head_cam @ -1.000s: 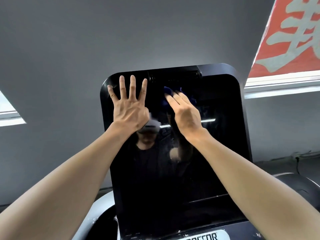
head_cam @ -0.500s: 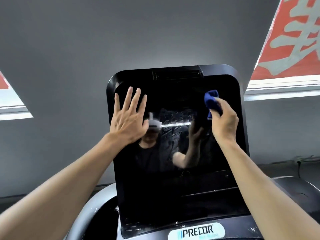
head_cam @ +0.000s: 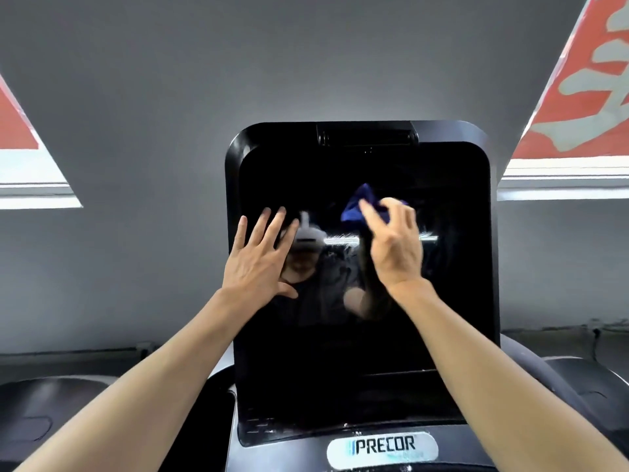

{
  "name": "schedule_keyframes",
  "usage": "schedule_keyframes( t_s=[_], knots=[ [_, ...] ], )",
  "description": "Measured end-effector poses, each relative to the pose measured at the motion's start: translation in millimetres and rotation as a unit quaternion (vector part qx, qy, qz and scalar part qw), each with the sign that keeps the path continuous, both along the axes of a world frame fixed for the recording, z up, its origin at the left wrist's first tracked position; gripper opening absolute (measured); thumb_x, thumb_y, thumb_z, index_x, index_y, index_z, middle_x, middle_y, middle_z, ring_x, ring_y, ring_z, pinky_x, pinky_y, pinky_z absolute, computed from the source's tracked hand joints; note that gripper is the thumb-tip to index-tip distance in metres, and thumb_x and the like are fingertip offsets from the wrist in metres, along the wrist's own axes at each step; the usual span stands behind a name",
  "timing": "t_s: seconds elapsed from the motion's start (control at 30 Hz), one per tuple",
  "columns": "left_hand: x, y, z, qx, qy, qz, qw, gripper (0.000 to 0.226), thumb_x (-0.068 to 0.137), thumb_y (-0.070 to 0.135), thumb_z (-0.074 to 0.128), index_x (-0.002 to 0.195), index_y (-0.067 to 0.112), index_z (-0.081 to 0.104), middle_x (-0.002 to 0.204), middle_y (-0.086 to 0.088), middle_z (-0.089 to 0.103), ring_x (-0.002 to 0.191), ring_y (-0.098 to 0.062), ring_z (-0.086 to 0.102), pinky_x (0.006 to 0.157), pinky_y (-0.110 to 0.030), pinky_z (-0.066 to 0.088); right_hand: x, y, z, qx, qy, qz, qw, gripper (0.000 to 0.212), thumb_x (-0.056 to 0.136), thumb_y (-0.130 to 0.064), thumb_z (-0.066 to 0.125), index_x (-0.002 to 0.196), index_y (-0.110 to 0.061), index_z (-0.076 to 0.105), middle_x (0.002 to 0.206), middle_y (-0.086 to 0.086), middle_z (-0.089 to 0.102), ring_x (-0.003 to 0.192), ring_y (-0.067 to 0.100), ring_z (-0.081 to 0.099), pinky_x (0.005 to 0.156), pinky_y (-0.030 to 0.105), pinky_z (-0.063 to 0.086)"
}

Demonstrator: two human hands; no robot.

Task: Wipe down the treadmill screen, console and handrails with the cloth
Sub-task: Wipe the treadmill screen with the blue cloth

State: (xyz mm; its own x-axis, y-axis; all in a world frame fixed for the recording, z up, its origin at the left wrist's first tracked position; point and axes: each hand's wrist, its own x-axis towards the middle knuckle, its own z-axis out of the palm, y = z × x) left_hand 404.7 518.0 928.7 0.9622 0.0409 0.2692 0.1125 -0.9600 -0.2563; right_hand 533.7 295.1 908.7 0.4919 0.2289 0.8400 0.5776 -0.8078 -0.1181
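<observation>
**gymrat_07:** Blue cloth (head_cam: 360, 204), bunched up, kinda blurry. The right hand (head_cam: 394, 247) has its grip curled round it, fingers pinching the wad against the glass in the upper middle of the screen (head_cam: 340, 352). Most of the cloth pokes out above and to the left of the fingertips, the rest is tucked under the hand.

**wipedown_q:** And the other hand?

**gymrat_07:** Left hand (head_cam: 260, 260) is flat on the glass, fingers straight and spread, holding nothing. It sits near the screen's left edge, just beside the right hand with a gap between them.

**wipedown_q:** How much room around the cloth?

**gymrat_07:** Plenty. Bare black glass to the right up to the bezel, more above up to the top frame with its slotted bar (head_cam: 366, 134), and a big stretch below down to the PRECOR badge (head_cam: 383, 447). The glass is glossy and mirrors the person and a light strip. The grey console (head_cam: 585, 379) curves out on both sides below, and a grey wall (head_cam: 136, 131) is behind with red banners (head_cam: 585, 90) at the corners.
</observation>
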Motion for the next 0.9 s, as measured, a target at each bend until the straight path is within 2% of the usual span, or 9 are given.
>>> schedule_keyframes(
  t_s=[0.07, 0.17, 0.23, 0.37, 0.47, 0.6, 0.7, 0.8, 0.9],
  knots=[
    [0, -1, 0, -0.002, -0.001, 0.002, 1.0, 0.139, 0.066, 0.08, 0.069, 0.161, 0.022, -0.014, 0.168, -0.007, -0.018, 0.155, -0.031, -0.017, 0.124, -0.057, -0.007, -4, -12, -5, 0.019, 0.016, -0.036, 0.999, 0.047, 0.093, 0.001, 0.052, 0.137, -0.013, 0.06, 0.124, 0.017, 0.056, 0.11, 0.034, 0.05, 0.088, 0.045, 0.052],
    [0, -3, 1, 0.001, -0.001, 0.004, 1.0, 0.139, 0.065, 0.08, 0.07, 0.161, 0.022, -0.013, 0.167, -0.006, -0.018, 0.155, -0.031, -0.017, 0.124, -0.058, -0.006, -35, 5, -24, -0.025, 0.04, -0.002, 0.999, 0.046, 0.099, -0.031, 0.05, 0.141, -0.013, 0.056, 0.13, 0.015, 0.052, 0.119, 0.034, 0.048, 0.102, 0.044, 0.044],
    [-1, -4, 2, -0.001, 0.001, 0.004, 1.0, 0.139, 0.065, 0.079, 0.071, 0.161, 0.023, -0.013, 0.167, -0.006, -0.018, 0.155, -0.031, -0.017, 0.124, -0.059, -0.005, -42, 22, -22, -0.055, 0.048, 0.037, 0.997, 0.05, 0.102, -0.046, 0.046, 0.142, -0.017, 0.056, 0.132, 0.012, 0.052, 0.122, 0.03, 0.047, 0.104, 0.041, 0.043],
    [-3, -6, 5, -0.001, 0.005, 0.006, 1.0, 0.138, 0.066, 0.078, 0.071, 0.161, 0.022, -0.011, 0.168, -0.007, -0.017, 0.155, -0.031, -0.016, 0.124, -0.059, -0.004, -9, 9, 8, -0.034, 0.035, 0.019, 0.999, 0.038, 0.098, -0.023, 0.056, 0.136, -0.024, 0.061, 0.129, 0.01, 0.056, 0.116, 0.029, 0.05, 0.085, 0.044, 0.052],
    [-3, -8, 6, -0.003, 0.01, 0.015, 1.0, 0.138, 0.066, 0.077, 0.072, 0.161, 0.022, -0.012, 0.167, -0.008, -0.017, 0.155, -0.032, -0.016, 0.124, -0.06, -0.003, -26, -5, -11, 0.019, 0.043, -0.01, 0.999, 0.037, 0.095, -0.014, 0.06, 0.13, -0.023, 0.066, 0.125, 0.009, 0.058, 0.113, 0.027, 0.053, 0.081, 0.041, 0.054],
    [-3, -10, 6, -0.014, 0.008, 0.014, 1.0, 0.139, 0.066, 0.074, 0.076, 0.161, 0.023, -0.011, 0.168, -0.007, -0.016, 0.155, -0.032, -0.016, 0.123, -0.059, -0.006, -54, 14, -40, -0.099, 0.004, 0.082, 0.992, 0.038, 0.089, -0.007, 0.066, 0.122, -0.024, 0.072, 0.119, 0.008, 0.062, 0.108, 0.027, 0.059, 0.082, 0.039, 0.053],
    [-8, -9, 4, -0.025, -0.009, 0.007, 1.0, 0.137, 0.064, 0.074, 0.076, 0.162, 0.023, -0.006, 0.168, -0.008, -0.014, 0.155, -0.032, -0.017, 0.124, -0.057, -0.006, -36, 1, -14, -0.056, 0.03, 0.055, 0.996, 0.039, 0.088, -0.005, 0.069, 0.122, -0.024, 0.072, 0.117, 0.007, 0.06, 0.103, 0.024, 0.058, 0.066, 0.035, 0.055],
    [-27, -8, -9, -0.062, -0.055, 0.022, 0.996, 0.136, 0.065, 0.072, 0.077, 0.162, 0.016, 0.0, 0.168, -0.016, -0.012, 0.155, -0.034, -0.015, 0.126, -0.055, 0.004, -46, -18, -29, 0.016, 0.057, -0.003, 0.998, 0.042, 0.089, -0.005, 0.069, 0.126, -0.024, 0.069, 0.118, 0.006, 0.058, 0.105, 0.022, 0.057, 0.066, 0.036, 0.057],
    [-47, -11, -29, -0.112, -0.089, 0.045, 0.989, 0.141, 0.062, 0.068, 0.081, 0.16, 0.002, 0.004, 0.167, -0.024, -0.008, 0.156, -0.035, -0.009, 0.125, -0.047, 0.021, -76, -3, -62, -0.063, 0.027, 0.051, 0.996, 0.039, 0.089, -0.005, 0.06, 0.123, -0.022, 0.071, 0.116, 0.006, 0.062, 0.105, 0.024, 0.058, 0.075, 0.039, 0.055]
  ],
)
